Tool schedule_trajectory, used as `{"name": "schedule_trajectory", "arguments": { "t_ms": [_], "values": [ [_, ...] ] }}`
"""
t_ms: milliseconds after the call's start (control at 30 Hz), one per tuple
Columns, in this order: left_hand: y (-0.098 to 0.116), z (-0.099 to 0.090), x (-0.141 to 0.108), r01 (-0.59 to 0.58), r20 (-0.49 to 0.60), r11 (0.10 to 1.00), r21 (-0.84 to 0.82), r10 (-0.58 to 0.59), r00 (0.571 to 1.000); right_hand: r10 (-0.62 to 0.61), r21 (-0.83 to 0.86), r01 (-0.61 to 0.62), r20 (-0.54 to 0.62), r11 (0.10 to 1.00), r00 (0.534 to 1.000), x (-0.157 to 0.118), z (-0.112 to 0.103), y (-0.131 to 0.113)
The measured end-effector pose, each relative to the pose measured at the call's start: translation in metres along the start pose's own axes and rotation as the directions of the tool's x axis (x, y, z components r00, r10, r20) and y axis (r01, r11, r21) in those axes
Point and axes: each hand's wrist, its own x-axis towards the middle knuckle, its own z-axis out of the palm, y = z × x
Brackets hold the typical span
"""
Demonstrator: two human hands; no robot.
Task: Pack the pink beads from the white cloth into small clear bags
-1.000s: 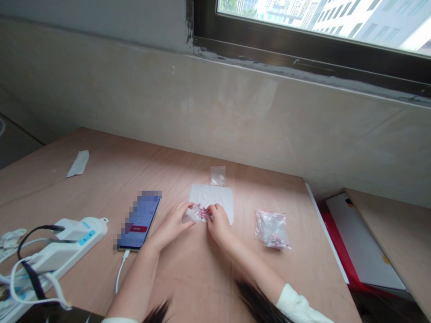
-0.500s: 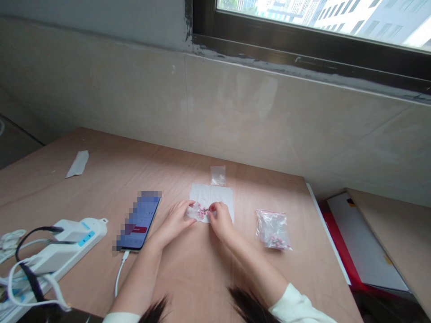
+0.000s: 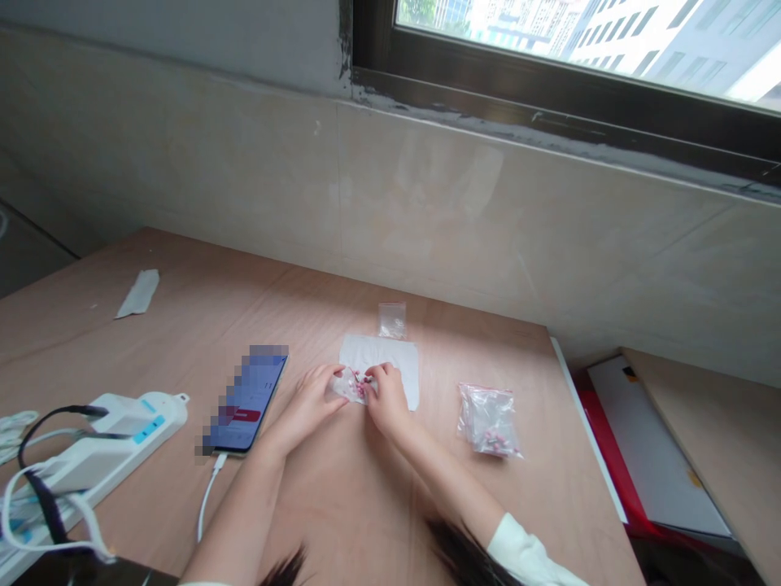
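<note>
A small clear bag [image 3: 347, 385] sits between the two hands, just over the near edge of a white paper [image 3: 379, 354] on the bench [image 3: 317, 509]. Little pink beads [image 3: 362, 389] show in it, but they are small and half hidden, so they may be something else. The left hand [image 3: 308, 404] has a closed grip on the bag's left side, and this seems to keep the bag steady. The right hand [image 3: 386, 399] has a closed grip at the other side, close to the beads. I cannot tell if its fingers pinch the bag or a bead.

The paper seems to lie there to give the hands a clean spot. Just past it lies a tiny clear bag [image 3: 391, 321]. To the right is a bigger bag [image 3: 488, 421] with pink bits in its low corner. To the left, a phone [image 3: 244, 403] lies near a power strip [image 3: 115, 431].
</note>
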Motion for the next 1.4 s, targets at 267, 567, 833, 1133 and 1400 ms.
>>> {"name": "schedule_trajectory", "arguments": {
  "t_ms": [267, 567, 833, 1133, 1400],
  "values": [
    [0.013, -0.008, 0.007, 0.063, 0.016, 0.998, 0.03, -0.064, 0.998, -0.001, -0.203, 0.023, 0.106, 0.979, 0.994, 0.009, 0.0, 0.005],
    [0.007, 0.002, 0.005, 0.026, 0.003, 1.0, -0.007, -0.026, 1.0, 0.025, 0.134, -0.029, 0.029, 0.991, 0.999, 0.013, -0.011, -0.004],
    [0.01, 0.0, -0.002, 0.039, -0.037, 0.997, -0.061, -0.041, 0.998, 0.047, 0.053, -0.047, 0.008, 0.997, 0.999, -0.001, -0.004, 0.004],
    [0.013, -0.002, 0.003, 0.039, -0.024, 0.999, -0.037, -0.04, 0.999, 0.028, 0.101, -0.024, -0.029, 0.995, 0.999, 0.005, -0.011, -0.005],
    [0.015, 0.002, 0.01, 0.054, -0.046, 0.976, -0.213, -0.065, 0.997, 0.062, 0.187, -0.07, 0.049, 0.98, 0.997, 0.002, -0.017, -0.025]
  ]
}}
